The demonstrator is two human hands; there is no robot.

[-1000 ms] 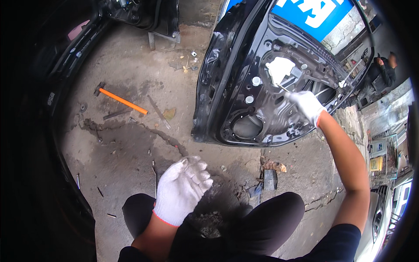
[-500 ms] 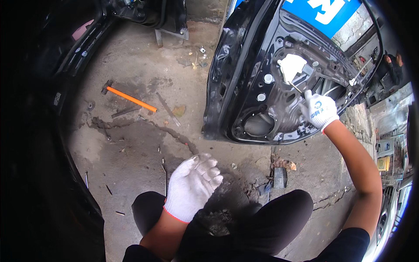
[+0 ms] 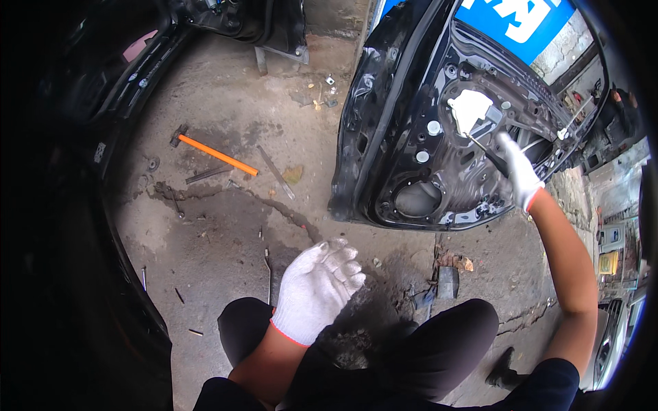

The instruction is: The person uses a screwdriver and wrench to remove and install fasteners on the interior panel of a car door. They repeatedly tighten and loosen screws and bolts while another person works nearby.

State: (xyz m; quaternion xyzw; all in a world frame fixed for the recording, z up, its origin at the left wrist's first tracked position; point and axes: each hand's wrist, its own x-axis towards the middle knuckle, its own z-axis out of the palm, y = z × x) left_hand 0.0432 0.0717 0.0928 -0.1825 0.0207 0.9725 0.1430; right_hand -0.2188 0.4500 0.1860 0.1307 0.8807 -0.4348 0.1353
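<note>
My right hand (image 3: 522,171), in a white knit glove, holds a screwdriver (image 3: 495,160) by its dark handle. The thin shaft points up and left, its tip at the lower end of a white sheet-like piece (image 3: 471,109) on the inner side of a black car door (image 3: 445,171). The door stands at the far right with its trim off. My left hand (image 3: 317,291), gloved too, hovers above my left knee, palm turned up and fingers loosely bent. Nothing shows in it.
An orange-handled hammer (image 3: 218,155), a flat metal strip (image 3: 276,172) and a thin rod-like tool (image 3: 268,274) lie on the cracked concrete floor (image 3: 212,253). Dark car bodywork (image 3: 116,274) borders the left. A dark shoe (image 3: 506,370) shows at lower right, beside debris (image 3: 447,281).
My right hand has turned and shifted slightly, so the screwdriver's handle now shows. The whole view has moved a little, and a shoe has appeared at lower right. My left hand keeps its pose.
</note>
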